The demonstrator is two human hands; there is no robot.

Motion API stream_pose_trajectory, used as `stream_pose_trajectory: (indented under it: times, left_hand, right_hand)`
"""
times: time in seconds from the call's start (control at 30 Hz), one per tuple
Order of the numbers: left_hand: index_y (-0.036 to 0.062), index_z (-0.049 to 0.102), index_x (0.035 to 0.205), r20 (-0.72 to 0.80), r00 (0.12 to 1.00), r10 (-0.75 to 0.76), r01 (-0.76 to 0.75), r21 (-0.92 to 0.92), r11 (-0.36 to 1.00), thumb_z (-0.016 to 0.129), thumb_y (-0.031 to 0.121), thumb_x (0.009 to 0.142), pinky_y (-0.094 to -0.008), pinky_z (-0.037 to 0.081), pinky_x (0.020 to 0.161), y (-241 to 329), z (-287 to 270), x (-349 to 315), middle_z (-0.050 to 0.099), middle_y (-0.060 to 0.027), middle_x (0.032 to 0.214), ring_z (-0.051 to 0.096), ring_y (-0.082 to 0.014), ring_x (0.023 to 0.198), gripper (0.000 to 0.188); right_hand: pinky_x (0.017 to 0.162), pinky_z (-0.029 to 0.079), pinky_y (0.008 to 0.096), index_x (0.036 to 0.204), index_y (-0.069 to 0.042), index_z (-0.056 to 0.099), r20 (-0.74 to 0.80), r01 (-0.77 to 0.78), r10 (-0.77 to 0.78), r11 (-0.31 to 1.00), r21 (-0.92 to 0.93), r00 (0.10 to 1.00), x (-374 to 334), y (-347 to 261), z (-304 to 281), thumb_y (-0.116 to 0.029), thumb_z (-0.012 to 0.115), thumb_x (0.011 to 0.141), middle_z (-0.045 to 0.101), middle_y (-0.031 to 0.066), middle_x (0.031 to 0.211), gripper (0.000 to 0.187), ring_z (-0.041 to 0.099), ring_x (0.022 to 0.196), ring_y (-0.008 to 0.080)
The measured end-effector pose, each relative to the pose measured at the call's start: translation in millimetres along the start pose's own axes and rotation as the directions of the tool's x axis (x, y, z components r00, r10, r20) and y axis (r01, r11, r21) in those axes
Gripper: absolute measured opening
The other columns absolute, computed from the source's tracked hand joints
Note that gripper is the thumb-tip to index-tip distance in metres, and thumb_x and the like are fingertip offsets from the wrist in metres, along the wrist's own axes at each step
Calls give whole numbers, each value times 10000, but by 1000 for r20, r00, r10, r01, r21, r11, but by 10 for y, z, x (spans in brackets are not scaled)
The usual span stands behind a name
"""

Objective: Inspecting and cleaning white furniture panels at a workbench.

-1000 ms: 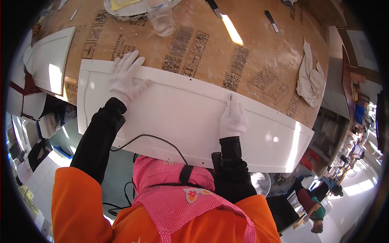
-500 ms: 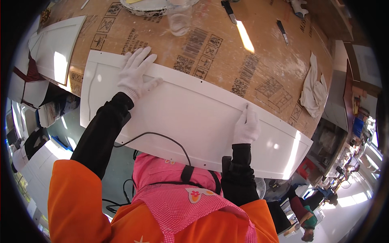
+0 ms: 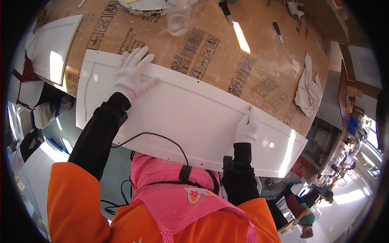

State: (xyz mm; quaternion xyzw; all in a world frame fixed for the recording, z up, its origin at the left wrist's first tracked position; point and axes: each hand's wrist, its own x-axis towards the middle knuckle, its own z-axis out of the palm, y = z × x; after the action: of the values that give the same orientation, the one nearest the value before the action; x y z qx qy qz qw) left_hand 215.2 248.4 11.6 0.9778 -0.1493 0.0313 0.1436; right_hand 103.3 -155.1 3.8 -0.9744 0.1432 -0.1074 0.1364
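Note:
A long white panel (image 3: 182,113) with a raised border lies along the near edge of the table. My left hand (image 3: 131,75), in a white glove, rests flat on its left part, fingers spread over the far border. My right hand (image 3: 247,127), also gloved, is closed, with its fingertips against the inner edge of the far border, right of the middle. A tiny dark spot shows at those fingertips; what they pinch, if anything, is too small to make out.
Brown printed cardboard (image 3: 210,48) covers the table. On it are a clear plastic cup (image 3: 178,18), a round white lid or tub (image 3: 146,7), two black-handled blades (image 3: 225,12) and a white cloth (image 3: 308,89). Another white panel (image 3: 56,44) lies left. A black cable (image 3: 162,137) crosses the panel's near edge.
My right hand has slid a little to the right along the border. The left hand stays in place on the panel. The whole view has shifted slightly.

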Motion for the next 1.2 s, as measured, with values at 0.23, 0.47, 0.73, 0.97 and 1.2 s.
stream_pose_trajectory:
  times: [0.23, 0.47, 0.73, 0.97, 1.2]
  left_hand:
    - [120, 606, 1396, -13, 1000, -1, 1, -8, 1000, 802, 471, 788, -510, 224, 1257, -4, 25, -20, 490, -104, 1560, 393, -297, 1483, 729]
    - [118, 590, 1407, 17, 1000, -15, 16, -30, 999, 767, 525, 817, -508, 195, 1271, 69, -43, 30, 459, -100, 1582, 355, -287, 1505, 738]
    - [123, 569, 1431, 63, 997, -52, 54, -31, 998, 780, 507, 807, -497, 165, 1285, 79, 38, -43, 436, -110, 1598, 332, -284, 1519, 762]
    - [120, 601, 1379, -20, 999, -30, 28, -95, 995, 779, 537, 796, -522, 210, 1262, 23, -1, 57, 474, -113, 1559, 376, -305, 1487, 738]
    - [102, 596, 1380, 13, 998, -65, 66, -118, 991, 776, 552, 795, -544, 221, 1252, -76, -164, -96, 471, -135, 1561, 365, -335, 1491, 760]
  right_hand:
    - [784, 573, 404, 1237, -71, 708, 113, 177, -184, 982, 63, 976, 74, -887, 167, -167, 630, 982, 727, 128, 1038, 283, 711, 907, 312]
    - [855, 569, 422, 1300, -116, 686, -116, -251, 252, 968, 24, 961, 207, 575, -149, -178, 564, 1027, 738, 178, 1143, 306, 720, 977, 371]
    - [789, 558, 445, 1290, -151, 670, 329, 341, -337, 939, 48, 882, 78, -1717, 426, -141, 642, 908, 684, 70, 1001, 384, 684, 892, 326]
    - [808, 554, 391, 1317, -59, 645, 54, 43, -50, 991, 127, 997, 279, -312, 85, -108, 596, 997, 671, 162, 1082, 327, 682, 939, 344]
    - [752, 544, 445, 1400, -100, 565, 62, 158, -151, 979, -126, 987, 195, -524, 263, -96, 575, 975, 635, 156, 1060, 426, 672, 901, 366]
